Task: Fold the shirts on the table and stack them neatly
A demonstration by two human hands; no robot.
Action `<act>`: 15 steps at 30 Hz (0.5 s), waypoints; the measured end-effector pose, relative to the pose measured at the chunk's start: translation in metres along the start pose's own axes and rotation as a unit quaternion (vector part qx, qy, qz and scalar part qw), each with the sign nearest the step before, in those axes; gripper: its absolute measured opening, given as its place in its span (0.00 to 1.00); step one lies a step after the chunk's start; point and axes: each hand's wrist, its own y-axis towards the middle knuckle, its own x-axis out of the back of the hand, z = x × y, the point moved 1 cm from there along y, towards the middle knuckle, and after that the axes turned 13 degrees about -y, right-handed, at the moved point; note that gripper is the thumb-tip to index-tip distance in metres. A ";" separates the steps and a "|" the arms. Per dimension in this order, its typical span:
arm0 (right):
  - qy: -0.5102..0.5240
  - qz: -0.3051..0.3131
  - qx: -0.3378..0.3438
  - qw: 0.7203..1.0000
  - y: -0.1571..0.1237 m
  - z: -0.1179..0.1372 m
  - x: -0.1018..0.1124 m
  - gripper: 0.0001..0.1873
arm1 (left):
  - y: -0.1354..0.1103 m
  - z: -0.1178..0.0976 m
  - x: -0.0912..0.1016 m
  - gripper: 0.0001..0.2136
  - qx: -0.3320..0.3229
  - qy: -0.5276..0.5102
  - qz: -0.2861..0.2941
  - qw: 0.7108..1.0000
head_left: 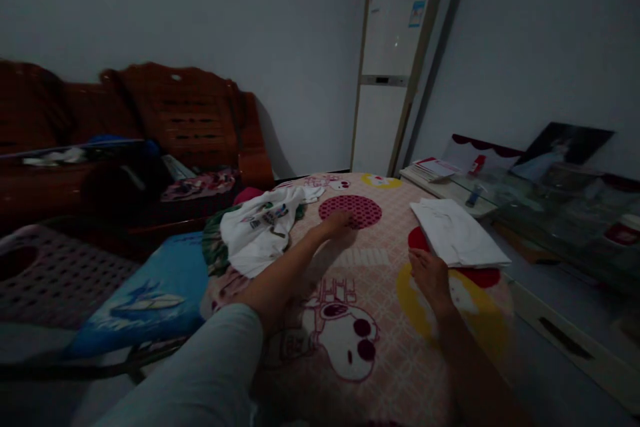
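My left hand reaches over a dark pink printed oval on the patterned cloth that covers the round table. Its fingers point down and look loosely bent, with nothing visible in them. To its left lies a crumpled pile of clothes, with a white printed shirt on top and a green patterned garment beneath. My right hand is held over the cloth's right part, fingers outstretched and holding nothing. Just beyond it sits a folded white garment, lying flat near the table's right edge.
A blue printed cushion or cloth is at the left of the table. Behind stand a wooden sofa with items on it and a tall white cabinet-like unit. On the right, a glass-topped stand holds papers and a picture.
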 end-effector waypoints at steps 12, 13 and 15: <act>-0.340 0.188 0.121 0.914 0.012 0.038 -0.010 0.15 | -0.079 0.053 0.055 0.16 0.191 0.073 -0.246 0.947; -0.352 0.195 0.136 0.905 0.017 0.041 -0.012 0.14 | -0.080 0.051 0.059 0.17 0.191 0.087 -0.259 0.943; -0.352 0.196 0.163 0.901 0.026 0.047 -0.017 0.14 | -0.084 0.049 0.069 0.17 0.212 0.122 -0.282 0.928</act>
